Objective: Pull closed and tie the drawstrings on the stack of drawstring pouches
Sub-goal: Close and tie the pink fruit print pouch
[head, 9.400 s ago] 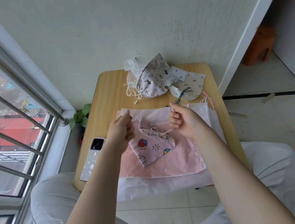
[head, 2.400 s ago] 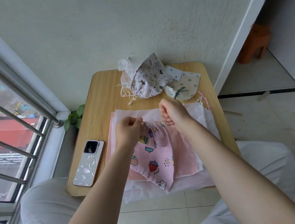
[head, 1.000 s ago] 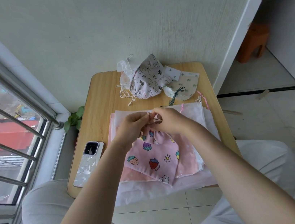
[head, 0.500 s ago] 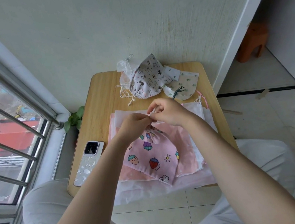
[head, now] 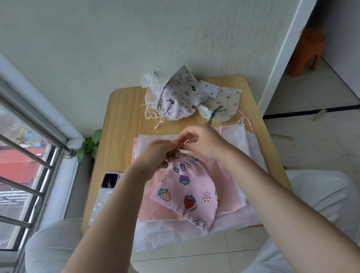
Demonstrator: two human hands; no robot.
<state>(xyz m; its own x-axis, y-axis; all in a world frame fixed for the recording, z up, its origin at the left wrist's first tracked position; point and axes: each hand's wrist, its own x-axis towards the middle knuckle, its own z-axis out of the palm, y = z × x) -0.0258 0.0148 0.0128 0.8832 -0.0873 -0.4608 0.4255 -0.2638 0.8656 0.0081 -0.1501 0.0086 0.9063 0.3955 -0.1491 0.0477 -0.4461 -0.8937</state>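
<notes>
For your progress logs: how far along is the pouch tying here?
Done: cinched pouches piled at the table's far edge. In hand: left hand and right hand work the pink strawberry pouch's gathered neck. Left: the flat stack underneath.

matt cloth pouch (head: 187, 190) (wood table (head: 122, 112))

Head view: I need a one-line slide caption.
Both hands, left hand and right hand, pinch the drawstring at the gathered neck of a pink strawberry-print pouch over stacked pouches.
</notes>
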